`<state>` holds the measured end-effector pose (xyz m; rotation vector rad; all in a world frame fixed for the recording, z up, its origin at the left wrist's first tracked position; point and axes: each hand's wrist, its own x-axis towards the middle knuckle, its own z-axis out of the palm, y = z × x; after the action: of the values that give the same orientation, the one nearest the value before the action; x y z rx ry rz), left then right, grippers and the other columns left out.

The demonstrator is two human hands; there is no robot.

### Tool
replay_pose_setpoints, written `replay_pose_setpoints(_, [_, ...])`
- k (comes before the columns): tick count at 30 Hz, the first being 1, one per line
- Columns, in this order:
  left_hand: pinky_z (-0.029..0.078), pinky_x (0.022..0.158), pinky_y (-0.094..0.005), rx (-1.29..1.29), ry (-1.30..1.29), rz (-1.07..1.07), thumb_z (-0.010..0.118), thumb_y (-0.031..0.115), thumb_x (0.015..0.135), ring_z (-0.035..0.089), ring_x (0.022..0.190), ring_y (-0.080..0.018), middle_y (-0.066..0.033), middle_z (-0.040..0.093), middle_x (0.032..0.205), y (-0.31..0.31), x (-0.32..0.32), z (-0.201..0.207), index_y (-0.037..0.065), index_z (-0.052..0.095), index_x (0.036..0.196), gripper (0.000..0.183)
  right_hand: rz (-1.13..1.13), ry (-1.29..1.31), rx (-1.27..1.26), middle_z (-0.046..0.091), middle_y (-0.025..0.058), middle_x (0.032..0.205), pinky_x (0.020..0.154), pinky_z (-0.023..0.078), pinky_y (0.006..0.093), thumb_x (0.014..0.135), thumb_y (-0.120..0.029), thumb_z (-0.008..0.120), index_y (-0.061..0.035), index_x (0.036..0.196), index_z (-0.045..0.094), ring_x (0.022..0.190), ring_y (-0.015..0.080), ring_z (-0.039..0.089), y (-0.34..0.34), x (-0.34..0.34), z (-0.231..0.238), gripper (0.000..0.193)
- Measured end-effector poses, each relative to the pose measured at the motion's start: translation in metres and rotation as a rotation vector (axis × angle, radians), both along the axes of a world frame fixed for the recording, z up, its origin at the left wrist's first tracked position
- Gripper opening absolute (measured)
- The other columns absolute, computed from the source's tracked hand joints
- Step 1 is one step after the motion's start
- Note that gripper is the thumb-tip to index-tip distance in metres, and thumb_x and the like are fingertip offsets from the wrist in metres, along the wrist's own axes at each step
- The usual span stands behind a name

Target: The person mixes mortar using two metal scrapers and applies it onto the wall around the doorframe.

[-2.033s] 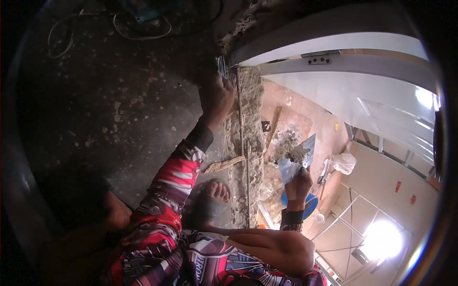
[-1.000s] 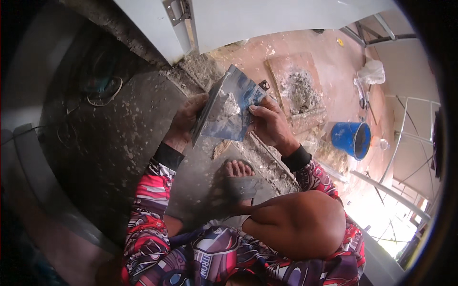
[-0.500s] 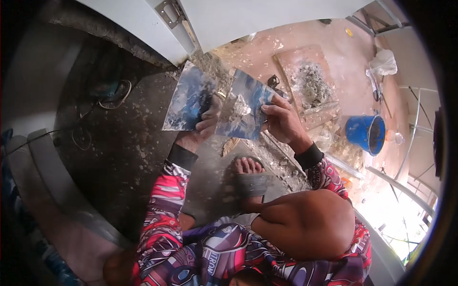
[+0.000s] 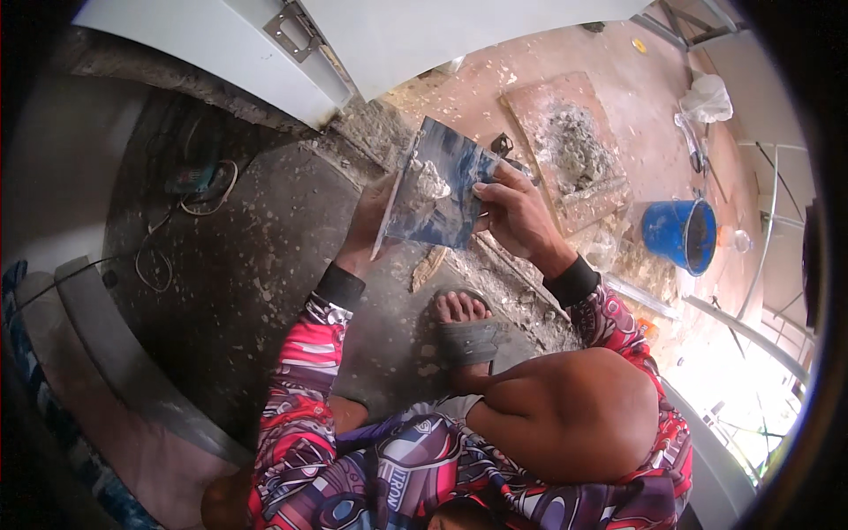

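Between thumb and fingers, my right hand (image 4: pixel 519 214) grips the right side of a flat, squarish plate (image 4: pixel 452 199), its face smeared blue and white. A lump of grey-white mortar (image 4: pixel 430 183) sits on that face. My left hand (image 4: pixel 360 231) is closed on a second flat plate (image 4: pixel 382 228), turned nearly edge-on so that only a thin pale edge shows. It stands right against the left side of the first plate. The left fingers are mostly hidden behind the plates. Both hands are held above the dusty floor in front of my sandalled foot (image 4: pixel 464 327).
A board (image 4: pixel 579 88) carrying a heap of wet mortar (image 4: pixel 576 152) lies beyond my right hand. To its right are a blue bucket (image 4: pixel 664 231) and a white plastic bag (image 4: pixel 707 99). A white door (image 4: pixel 459 40) stands ahead. Cables (image 4: pixel 168 265) trail across the dark floor at left.
The left plate has turned from face-on to nearly edge-on and come against the right plate, closing the gap between them. My right hand has barely moved; its plate has tilted slightly.
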<state>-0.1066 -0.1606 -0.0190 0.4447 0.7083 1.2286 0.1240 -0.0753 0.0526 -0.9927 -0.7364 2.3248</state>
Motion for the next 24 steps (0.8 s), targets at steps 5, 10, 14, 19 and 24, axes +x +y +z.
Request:
replay_pose_setpoints(5, [0.052, 0.071, -0.0259, -0.271, 0.63, 0.34, 0.063, 0.024, 0.098, 0.063, 0.083, -0.0108, -0.0053, 0.068, 0.097, -0.013, -0.035, -0.029, 0.003, 0.066, 0.113, 0.026, -0.088, 0.036, 0.002, 0.063, 0.006, 0.091, 0.065, 0.063, 0.0332, 0.095, -0.001, 0.054, -0.0007, 0.108, 0.055, 0.075, 0.0161, 0.068, 0.007, 0.002, 0.014, 0.013])
replay_pose_setpoints(10, [0.055, 0.078, -0.0286, -0.314, 0.457, 0.535, 0.066, 0.015, 0.095, 0.065, 0.089, -0.0118, -0.0034, 0.067, 0.105, -0.026, -0.018, 0.036, 0.004, 0.061, 0.116, 0.024, -0.193, -0.034, 0.179, 0.063, 0.0058, 0.092, 0.064, 0.064, 0.0308, 0.095, -0.003, 0.058, 0.0, 0.106, 0.055, 0.078, 0.0156, 0.068, 0.022, 0.021, 0.0, 0.012])
replay_pose_setpoints(14, [0.049, 0.074, -0.025, -0.169, 0.617, 0.572, 0.068, 0.013, 0.094, 0.059, 0.087, -0.0085, -0.0041, 0.068, 0.101, -0.049, 0.008, 0.049, 0.0, 0.063, 0.113, 0.024, -0.202, -0.061, 0.272, 0.064, 0.0074, 0.097, 0.067, 0.062, 0.0295, 0.096, -0.004, 0.057, 0.0022, 0.113, 0.057, 0.082, 0.0147, 0.067, 0.021, 0.011, -0.008, 0.019])
replay_pose_setpoints(19, [0.046, 0.071, -0.0258, -0.34, 0.695, 0.518, 0.067, 0.012, 0.094, 0.055, 0.083, -0.0073, -0.003, 0.066, 0.092, -0.041, 0.052, 0.065, -0.002, 0.063, 0.103, 0.017, -0.108, -0.247, 0.484, 0.067, 0.0123, 0.099, 0.07, 0.058, 0.0323, 0.094, -0.005, 0.057, 0.0027, 0.133, 0.052, 0.08, 0.0168, 0.066, 0.005, -0.001, 0.008, 0.04])
replay_pose_setpoints(24, [0.046, 0.075, -0.0242, -0.261, 0.347, 0.72, 0.067, 0.009, 0.092, 0.056, 0.083, -0.0076, -0.0034, 0.065, 0.093, -0.015, 0.047, 0.08, -0.001, 0.063, 0.102, 0.014, 0.31, -0.618, 1.233, 0.067, 0.0232, 0.096, 0.073, 0.053, 0.0427, 0.091, 0.0, 0.053, -0.0002, 0.145, 0.041, 0.086, 0.0353, 0.067, -0.009, 0.002, 0.025, 0.055])
